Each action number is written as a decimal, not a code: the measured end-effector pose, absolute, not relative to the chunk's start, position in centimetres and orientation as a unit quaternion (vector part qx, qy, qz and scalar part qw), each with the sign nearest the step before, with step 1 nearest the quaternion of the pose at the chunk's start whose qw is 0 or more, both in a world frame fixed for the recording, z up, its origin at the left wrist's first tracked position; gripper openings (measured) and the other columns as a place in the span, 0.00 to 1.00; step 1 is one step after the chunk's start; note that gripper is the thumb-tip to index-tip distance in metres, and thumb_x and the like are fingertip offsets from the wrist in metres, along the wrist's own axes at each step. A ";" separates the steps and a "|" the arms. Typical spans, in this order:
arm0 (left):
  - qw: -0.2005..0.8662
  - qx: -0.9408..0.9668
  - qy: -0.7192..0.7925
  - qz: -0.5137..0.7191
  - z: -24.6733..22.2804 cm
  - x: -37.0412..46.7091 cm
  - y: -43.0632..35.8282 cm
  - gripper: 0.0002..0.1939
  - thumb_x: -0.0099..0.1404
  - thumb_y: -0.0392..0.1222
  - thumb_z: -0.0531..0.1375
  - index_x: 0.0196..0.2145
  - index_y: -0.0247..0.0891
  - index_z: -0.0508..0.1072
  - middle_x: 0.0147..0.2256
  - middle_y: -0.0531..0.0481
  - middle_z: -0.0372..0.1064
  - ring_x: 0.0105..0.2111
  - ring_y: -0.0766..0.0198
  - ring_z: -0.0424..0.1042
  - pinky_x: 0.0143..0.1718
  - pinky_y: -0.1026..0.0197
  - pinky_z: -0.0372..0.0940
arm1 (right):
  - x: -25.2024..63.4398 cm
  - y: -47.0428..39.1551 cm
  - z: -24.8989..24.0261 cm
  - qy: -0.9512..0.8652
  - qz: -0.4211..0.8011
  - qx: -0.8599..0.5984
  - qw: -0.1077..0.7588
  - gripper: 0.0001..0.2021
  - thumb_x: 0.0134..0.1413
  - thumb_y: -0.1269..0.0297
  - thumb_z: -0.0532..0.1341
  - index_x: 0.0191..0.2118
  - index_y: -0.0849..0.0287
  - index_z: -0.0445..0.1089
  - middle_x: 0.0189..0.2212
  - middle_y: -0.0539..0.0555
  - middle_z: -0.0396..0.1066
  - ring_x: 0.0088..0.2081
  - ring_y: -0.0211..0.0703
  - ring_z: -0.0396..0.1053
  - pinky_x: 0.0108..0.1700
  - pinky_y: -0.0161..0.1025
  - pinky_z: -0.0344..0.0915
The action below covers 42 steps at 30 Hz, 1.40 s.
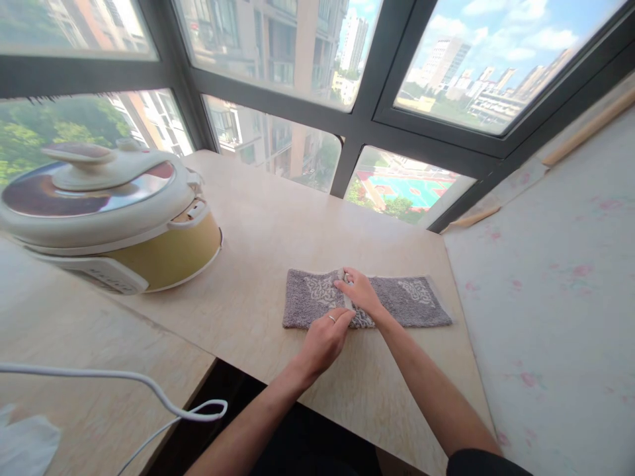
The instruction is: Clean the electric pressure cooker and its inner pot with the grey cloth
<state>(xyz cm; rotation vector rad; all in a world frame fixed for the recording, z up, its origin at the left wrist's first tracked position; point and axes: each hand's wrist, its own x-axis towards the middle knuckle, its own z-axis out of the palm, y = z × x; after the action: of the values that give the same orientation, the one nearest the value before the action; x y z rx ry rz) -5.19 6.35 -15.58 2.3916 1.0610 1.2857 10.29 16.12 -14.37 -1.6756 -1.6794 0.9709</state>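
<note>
A grey towel (397, 304) with a pale leafy pattern lies in a long folded strip across the stone-like windowsill counter. Near its middle, a light-coloured band or folded edge stands up between my hands. My left hand (325, 340), with a ring on one finger, pinches the towel at its near edge. Higher up, my right hand (360, 291) grips the same fold near the far edge, thumb and fingers closed on the cloth. The towel's right end lies flat towards the wall.
A large cream and yellow electric cooker (163, 258) with a lid stands at the left. A white cable (124, 375) loops at lower left beside crumpled white tissue (27, 439). Dark-framed windows (278, 99) border the back; a floral wall (550, 291) rises on the right.
</note>
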 end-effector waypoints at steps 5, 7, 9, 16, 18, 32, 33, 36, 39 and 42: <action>0.124 0.827 0.365 0.410 -16.0 -4.6 6.8 0.18 0.71 0.29 0.50 0.56 0.36 0.68 0.49 0.39 0.76 0.49 0.56 0.77 0.47 0.55 0.75 | 11.1 17.1 -14.1 -0.605 0.407 -0.602 0.326 0.25 0.52 0.53 0.64 0.54 0.59 0.70 0.40 0.55 0.79 0.44 0.52 0.77 0.50 0.48 0.71; 0.118 0.840 0.374 0.376 -16.6 -4.4 7.0 0.21 0.69 0.30 0.53 0.59 0.35 0.66 0.54 0.35 0.73 0.55 0.51 0.73 0.53 0.48 0.72 | 11.7 17.2 -14.7 -0.591 0.405 -0.617 0.327 0.26 0.50 0.55 0.66 0.54 0.59 0.70 0.42 0.55 0.79 0.46 0.52 0.76 0.51 0.48 0.70; 0.105 0.854 0.390 0.330 -17.1 -4.7 7.2 0.26 0.66 0.31 0.57 0.62 0.34 0.64 0.60 0.32 0.66 0.64 0.44 0.64 0.60 0.40 0.65 | 12.2 17.2 -15.4 -0.580 0.398 -0.634 0.321 0.27 0.46 0.56 0.68 0.53 0.59 0.71 0.45 0.56 0.79 0.50 0.53 0.75 0.54 0.49 0.69; 0.074 0.871 0.448 0.188 -18.6 -8.5 8.1 0.28 0.68 0.46 0.60 0.63 0.34 0.66 0.67 0.31 0.57 0.69 0.42 0.52 0.67 0.37 0.54 | 15.0 16.2 -16.9 -0.537 0.396 -0.668 0.331 0.26 0.53 0.58 0.64 0.57 0.62 0.68 0.40 0.58 0.79 0.32 0.46 0.77 0.34 0.41 0.74; 0.051 0.875 0.446 0.182 -18.9 -9.6 8.5 0.26 0.70 0.46 0.59 0.61 0.34 0.68 0.66 0.31 0.59 0.68 0.44 0.56 0.66 0.40 0.56 | 16.5 16.0 -16.7 -0.520 0.382 -0.682 0.344 0.25 0.55 0.59 0.63 0.57 0.62 0.68 0.40 0.58 0.79 0.34 0.45 0.78 0.34 0.39 0.74; 0.041 0.875 0.425 0.228 -19.4 -14.2 9.6 0.25 0.73 0.56 0.53 0.53 0.36 0.78 0.61 0.34 0.68 0.63 0.43 0.65 0.62 0.39 0.63 | 32.0 12.4 -14.8 -0.369 0.236 -0.863 0.252 0.22 0.37 0.67 0.71 0.44 0.61 0.75 0.50 0.68 0.76 0.60 0.64 0.67 0.56 0.48 0.65; 0.041 0.873 0.427 0.230 -19.4 -14.2 9.6 0.24 0.73 0.55 0.53 0.52 0.37 0.79 0.60 0.34 0.68 0.63 0.44 0.66 0.62 0.40 0.63 | 32.3 12.1 -14.8 -0.363 0.254 -0.861 0.250 0.21 0.38 0.65 0.71 0.43 0.61 0.76 0.48 0.66 0.77 0.57 0.61 0.70 0.52 0.45 0.68; 0.042 0.867 0.429 0.252 -19.4 -14.2 9.3 0.21 0.74 0.52 0.52 0.49 0.39 0.81 0.59 0.36 0.70 0.61 0.47 0.68 0.61 0.41 0.65 | 32.5 11.5 -14.9 -0.345 0.318 -0.847 0.252 0.18 0.40 0.60 0.72 0.39 0.62 0.76 0.41 0.62 0.80 0.49 0.56 0.76 0.42 0.41 0.71; 0.045 0.857 0.430 0.282 -19.4 -14.3 9.0 0.18 0.74 0.48 0.54 0.49 0.39 0.80 0.59 0.37 0.70 0.61 0.49 0.69 0.62 0.41 0.64 | 32.4 11.2 -14.7 -0.328 0.394 -0.821 0.251 0.14 0.37 0.59 0.74 0.30 0.61 0.75 0.32 0.60 0.81 0.41 0.53 0.78 0.37 0.39 0.72; 0.045 0.854 0.430 0.288 -19.4 -14.4 8.8 0.17 0.72 0.46 0.56 0.51 0.38 0.79 0.60 0.37 0.69 0.61 0.48 0.68 0.62 0.41 0.64 | 32.3 10.9 -14.3 -0.306 0.459 -0.796 0.249 0.14 0.34 0.59 0.76 0.26 0.60 0.74 0.29 0.60 0.80 0.36 0.52 0.78 0.35 0.40 0.73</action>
<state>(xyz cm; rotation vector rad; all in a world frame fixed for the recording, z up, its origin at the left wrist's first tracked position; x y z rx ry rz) -14.36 8.75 -19.45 2.6099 1.3137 0.8790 32.34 10.86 -14.30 -2.1674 -0.8344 1.2515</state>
